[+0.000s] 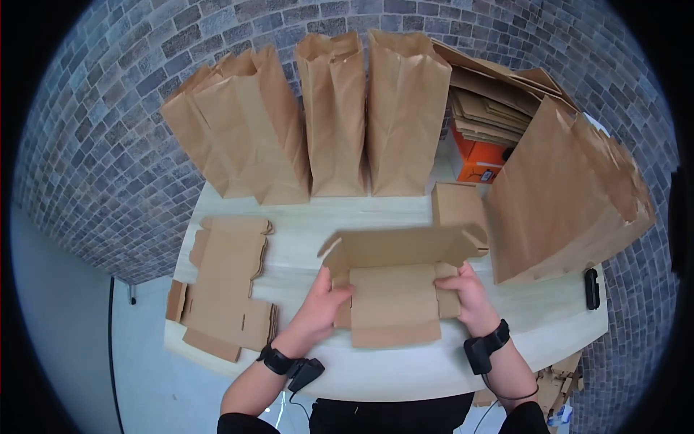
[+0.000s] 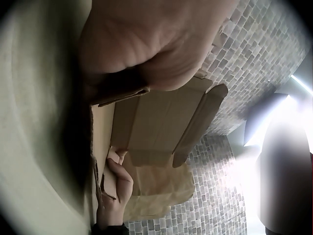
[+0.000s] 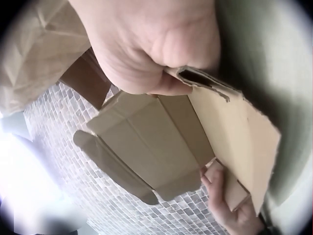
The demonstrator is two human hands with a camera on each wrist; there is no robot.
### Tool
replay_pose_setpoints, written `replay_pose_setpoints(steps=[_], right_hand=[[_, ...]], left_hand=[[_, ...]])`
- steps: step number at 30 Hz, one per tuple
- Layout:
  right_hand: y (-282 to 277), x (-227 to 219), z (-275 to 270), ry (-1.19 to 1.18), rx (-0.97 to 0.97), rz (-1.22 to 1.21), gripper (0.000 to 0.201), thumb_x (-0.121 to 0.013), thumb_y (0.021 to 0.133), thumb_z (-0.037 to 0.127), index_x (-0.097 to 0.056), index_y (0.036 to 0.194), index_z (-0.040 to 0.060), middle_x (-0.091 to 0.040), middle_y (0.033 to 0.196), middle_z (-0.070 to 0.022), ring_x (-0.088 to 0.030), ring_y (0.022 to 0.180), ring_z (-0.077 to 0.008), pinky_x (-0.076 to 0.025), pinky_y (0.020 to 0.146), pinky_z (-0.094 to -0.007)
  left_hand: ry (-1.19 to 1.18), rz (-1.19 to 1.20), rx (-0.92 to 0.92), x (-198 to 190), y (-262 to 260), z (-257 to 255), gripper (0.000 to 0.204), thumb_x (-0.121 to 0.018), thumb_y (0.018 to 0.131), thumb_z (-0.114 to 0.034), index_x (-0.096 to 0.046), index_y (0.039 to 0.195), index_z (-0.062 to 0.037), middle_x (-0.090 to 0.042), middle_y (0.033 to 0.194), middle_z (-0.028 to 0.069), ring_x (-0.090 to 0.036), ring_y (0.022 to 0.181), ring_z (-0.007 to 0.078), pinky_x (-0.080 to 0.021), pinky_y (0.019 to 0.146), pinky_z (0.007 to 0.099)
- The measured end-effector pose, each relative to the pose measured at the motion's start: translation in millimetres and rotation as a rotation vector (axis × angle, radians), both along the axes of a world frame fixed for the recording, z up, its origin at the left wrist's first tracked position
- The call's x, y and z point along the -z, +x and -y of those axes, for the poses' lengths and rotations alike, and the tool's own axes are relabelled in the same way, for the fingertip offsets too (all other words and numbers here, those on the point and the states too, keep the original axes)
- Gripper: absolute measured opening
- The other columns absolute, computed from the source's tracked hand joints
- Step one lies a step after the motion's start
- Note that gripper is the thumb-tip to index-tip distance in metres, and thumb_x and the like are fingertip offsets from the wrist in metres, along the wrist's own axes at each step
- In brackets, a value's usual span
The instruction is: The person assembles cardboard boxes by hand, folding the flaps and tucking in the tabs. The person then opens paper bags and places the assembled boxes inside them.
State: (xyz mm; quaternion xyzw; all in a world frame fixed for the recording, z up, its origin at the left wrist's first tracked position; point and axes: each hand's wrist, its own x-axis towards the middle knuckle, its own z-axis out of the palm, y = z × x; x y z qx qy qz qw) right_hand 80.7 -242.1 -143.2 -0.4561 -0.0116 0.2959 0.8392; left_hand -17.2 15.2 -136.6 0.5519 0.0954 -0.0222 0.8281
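A partly folded brown cardboard box (image 1: 394, 293) is held between both hands over the near middle of the table. Its back panel and lid stand up, with rounded side flaps, while the front flap lies out flat towards the person. My left hand (image 1: 316, 309) grips the left side flap, thumb on the inside. On the opposite side, my right hand (image 1: 476, 300) grips the other side flap, its thumb also inside. The right wrist view shows a doubled cardboard edge (image 3: 210, 84) right by the right palm. From the left wrist, the raised lid (image 2: 161, 120) shows beyond the palm.
Flat unfolded box blanks (image 1: 224, 278) lie stacked on the left of the table (image 1: 318, 217). Tall paper bags (image 1: 408, 116) line the back; another bag (image 1: 564, 195) leans at right. A closed small box (image 1: 459, 206) and an orange box (image 1: 473, 155) stand back right.
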Motion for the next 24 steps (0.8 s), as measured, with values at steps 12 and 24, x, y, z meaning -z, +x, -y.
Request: replay_pose_setpoints(steps=[12, 24], right_hand=[[12.5, 12.8, 2.8, 0.161, -0.042, 0.06, 0.037, -0.049, 0.076, -0.013, -0.053, 0.105, 0.0097, -0.057, 0.111, -0.0054, -0.06, 0.104, -0.0198, -0.052, 0.092, -0.0351], [2.1, -3.8, -7.2, 0.319, 0.081, -0.193, 0.06, -0.044, 0.084, -0.01, -0.043, 0.141, 0.0079, -0.059, 0.127, -0.0113, -0.058, 0.12, -0.0247, -0.051, 0.097, -0.0374]], left_hand=[[-0.268, -0.111, -0.037, -0.4, 5.2, -3.8, 0.057, -0.045, 0.086, 0.01, -0.041, 0.139, -0.0115, -0.058, 0.126, 0.0114, -0.061, 0.114, 0.022, -0.053, 0.096, 0.0375], [-0.516, -0.035, -0.006, 9.2, 4.4, -2.4, 0.015, -0.047, 0.092, -0.006, -0.052, 0.106, -0.0085, -0.053, 0.138, 0.0183, -0.054, 0.122, 0.0285, -0.048, 0.101, 0.0436]])
